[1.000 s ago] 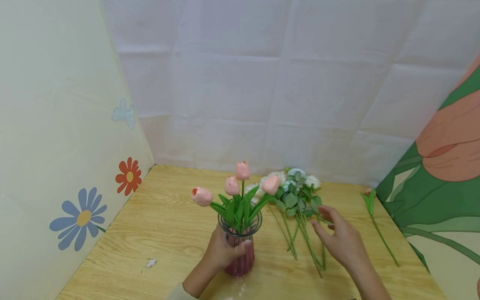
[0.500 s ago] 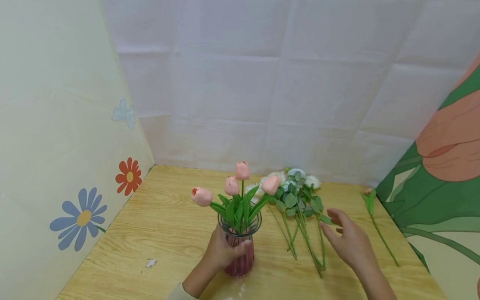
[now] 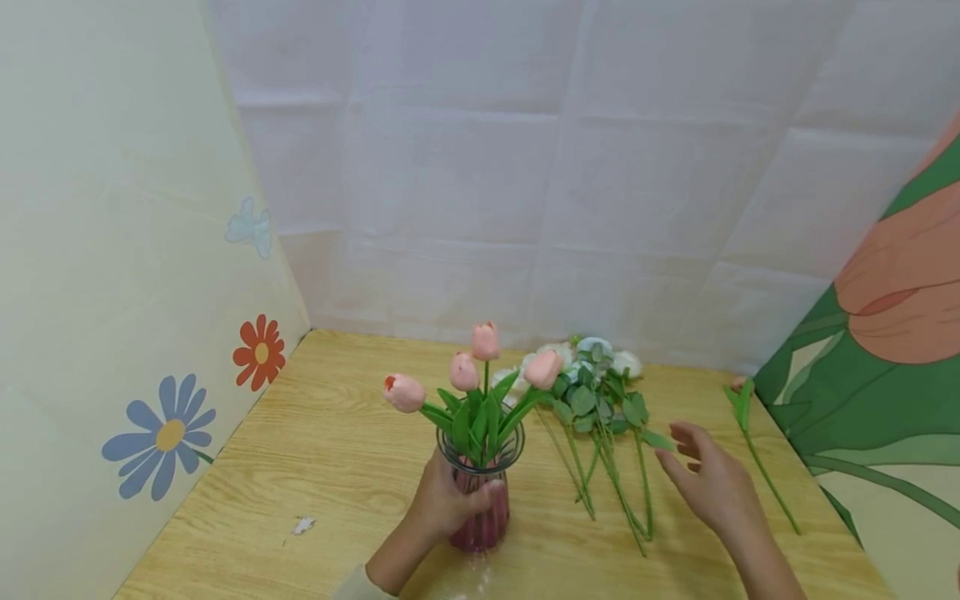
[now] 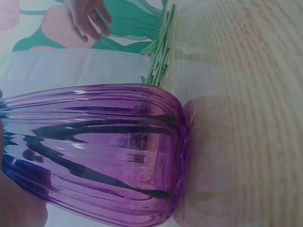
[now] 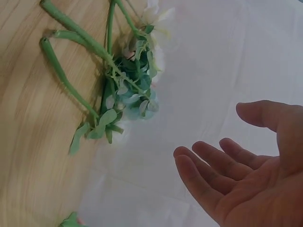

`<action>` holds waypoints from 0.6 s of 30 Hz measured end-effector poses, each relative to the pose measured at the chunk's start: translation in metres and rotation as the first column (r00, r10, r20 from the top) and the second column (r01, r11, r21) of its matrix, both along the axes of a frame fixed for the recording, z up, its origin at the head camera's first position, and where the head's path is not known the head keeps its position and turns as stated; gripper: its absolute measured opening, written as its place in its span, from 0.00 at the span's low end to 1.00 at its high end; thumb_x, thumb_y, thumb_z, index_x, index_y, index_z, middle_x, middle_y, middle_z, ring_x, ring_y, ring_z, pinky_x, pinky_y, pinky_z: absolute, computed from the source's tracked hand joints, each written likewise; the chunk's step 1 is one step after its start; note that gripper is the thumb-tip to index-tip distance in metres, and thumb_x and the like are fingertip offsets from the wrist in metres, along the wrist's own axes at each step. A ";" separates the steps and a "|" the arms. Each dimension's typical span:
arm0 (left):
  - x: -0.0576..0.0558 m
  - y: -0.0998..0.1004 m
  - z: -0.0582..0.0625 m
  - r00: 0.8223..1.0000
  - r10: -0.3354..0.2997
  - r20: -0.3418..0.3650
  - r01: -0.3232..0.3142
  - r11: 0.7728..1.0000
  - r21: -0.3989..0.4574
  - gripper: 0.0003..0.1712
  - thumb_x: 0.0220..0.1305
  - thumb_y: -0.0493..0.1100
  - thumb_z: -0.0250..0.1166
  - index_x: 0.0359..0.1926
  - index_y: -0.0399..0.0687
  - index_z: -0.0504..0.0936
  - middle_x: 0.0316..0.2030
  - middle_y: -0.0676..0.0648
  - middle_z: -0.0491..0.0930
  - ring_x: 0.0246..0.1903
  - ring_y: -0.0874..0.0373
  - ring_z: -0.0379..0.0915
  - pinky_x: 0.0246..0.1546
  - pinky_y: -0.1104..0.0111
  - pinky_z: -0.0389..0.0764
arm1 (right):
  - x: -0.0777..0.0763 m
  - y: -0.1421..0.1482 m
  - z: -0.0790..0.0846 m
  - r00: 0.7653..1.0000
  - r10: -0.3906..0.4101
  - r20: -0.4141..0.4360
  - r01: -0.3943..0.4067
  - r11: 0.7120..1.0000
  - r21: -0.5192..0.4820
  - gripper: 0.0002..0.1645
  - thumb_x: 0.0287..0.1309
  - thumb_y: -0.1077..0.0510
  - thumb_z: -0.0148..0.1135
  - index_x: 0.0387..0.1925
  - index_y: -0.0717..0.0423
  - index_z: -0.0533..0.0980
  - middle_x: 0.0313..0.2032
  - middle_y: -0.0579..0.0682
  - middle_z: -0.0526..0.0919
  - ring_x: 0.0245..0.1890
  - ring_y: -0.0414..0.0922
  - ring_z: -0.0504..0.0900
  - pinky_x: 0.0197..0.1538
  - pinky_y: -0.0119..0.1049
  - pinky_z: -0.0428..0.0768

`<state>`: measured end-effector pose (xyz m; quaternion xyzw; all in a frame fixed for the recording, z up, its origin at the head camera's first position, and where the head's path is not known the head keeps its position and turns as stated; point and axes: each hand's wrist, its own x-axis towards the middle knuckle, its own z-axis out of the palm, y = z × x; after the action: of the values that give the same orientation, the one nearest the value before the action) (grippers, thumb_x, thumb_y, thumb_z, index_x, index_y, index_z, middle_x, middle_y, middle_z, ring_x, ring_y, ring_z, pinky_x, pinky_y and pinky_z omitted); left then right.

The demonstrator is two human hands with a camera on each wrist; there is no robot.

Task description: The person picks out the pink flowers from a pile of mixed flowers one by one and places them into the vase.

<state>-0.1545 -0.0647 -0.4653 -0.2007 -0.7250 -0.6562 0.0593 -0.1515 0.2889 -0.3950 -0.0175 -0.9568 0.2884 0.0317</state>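
My left hand (image 3: 448, 498) grips a ribbed glass vase (image 3: 480, 517), purple-pink with a clear rim, upright on the table. Several pink tulips (image 3: 463, 372) with green leaves stand in it, and dark stems show through the purple glass (image 4: 109, 156) in the left wrist view. To the right, my right hand (image 3: 708, 483) hovers with loosely bent fingers and nothing in them, as the right wrist view confirms with the palm (image 5: 251, 189) bare. Just left of it lies a heap of white and pale blue flowers (image 3: 592, 367) with leafy green stems (image 3: 618, 492).
A single tulip (image 3: 753, 450) lies by the table's right edge. White cloth (image 3: 525, 183) hangs behind the wooden table (image 3: 330, 417). Flower-printed panels stand at the left (image 3: 90, 292) and right (image 3: 900, 333). A small white torn patch (image 3: 303, 526) marks the tabletop at left.
My right hand has drawn away from the flower heap, rightward and slightly down, still holding nothing. My left hand and the vase have stayed in place.
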 end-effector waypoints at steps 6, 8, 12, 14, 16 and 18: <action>-0.001 0.000 -0.001 1.000 -0.001 0.005 0.001 1.000 -0.003 0.44 0.52 0.44 0.77 0.66 0.49 0.64 0.56 0.52 0.78 0.57 0.55 0.76 0.65 0.60 0.75 | -0.002 0.007 -0.003 1.000 -0.014 0.003 0.014 1.000 0.017 0.41 0.73 0.40 0.53 0.69 0.68 0.62 0.65 0.73 0.69 0.60 0.69 0.74 0.55 0.60 0.80; -0.001 0.000 -0.001 1.000 0.003 0.008 -0.003 1.000 -0.006 0.44 0.52 0.44 0.77 0.66 0.49 0.64 0.56 0.52 0.79 0.56 0.56 0.76 0.64 0.60 0.75 | -0.003 0.009 -0.004 1.000 -0.016 0.005 0.016 1.000 0.023 0.40 0.73 0.40 0.52 0.69 0.68 0.62 0.65 0.74 0.69 0.60 0.70 0.74 0.55 0.60 0.80; 0.000 0.000 0.000 1.000 0.011 0.016 -0.011 1.000 -0.011 0.43 0.51 0.45 0.78 0.65 0.48 0.65 0.55 0.52 0.79 0.56 0.56 0.77 0.64 0.60 0.76 | -0.004 0.012 -0.005 1.000 -0.018 0.001 0.018 0.999 0.032 0.40 0.73 0.41 0.52 0.69 0.69 0.63 0.65 0.74 0.69 0.59 0.70 0.75 0.54 0.60 0.80; 0.001 0.000 0.001 1.000 0.014 0.022 -0.014 1.000 -0.012 0.43 0.51 0.45 0.78 0.65 0.48 0.65 0.55 0.53 0.79 0.55 0.56 0.77 0.64 0.61 0.76 | -0.005 0.014 -0.005 1.000 -0.018 0.002 0.018 0.999 0.037 0.40 0.74 0.41 0.52 0.69 0.69 0.62 0.65 0.74 0.69 0.59 0.70 0.75 0.54 0.60 0.80; 0.001 0.000 0.002 1.000 0.018 0.025 -0.018 1.000 -0.014 0.43 0.51 0.46 0.78 0.65 0.47 0.65 0.55 0.53 0.79 0.56 0.56 0.77 0.64 0.61 0.76 | -0.006 0.016 -0.005 1.000 -0.016 0.007 0.016 0.999 0.040 0.40 0.74 0.40 0.52 0.69 0.69 0.62 0.65 0.75 0.69 0.60 0.70 0.74 0.55 0.60 0.80; 0.001 0.000 0.002 0.999 0.022 0.025 -0.021 1.000 -0.017 0.43 0.51 0.46 0.78 0.65 0.47 0.65 0.55 0.53 0.78 0.56 0.57 0.76 0.64 0.61 0.76 | -0.006 0.017 -0.005 1.000 -0.013 0.010 0.013 0.999 0.043 0.40 0.74 0.40 0.52 0.69 0.70 0.62 0.65 0.75 0.69 0.60 0.70 0.74 0.54 0.60 0.80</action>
<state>-0.1532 -0.0643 -0.4635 -0.1851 -0.7334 -0.6517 0.0554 -0.1574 0.3061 -0.4005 -0.0245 -0.9628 0.2676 0.0291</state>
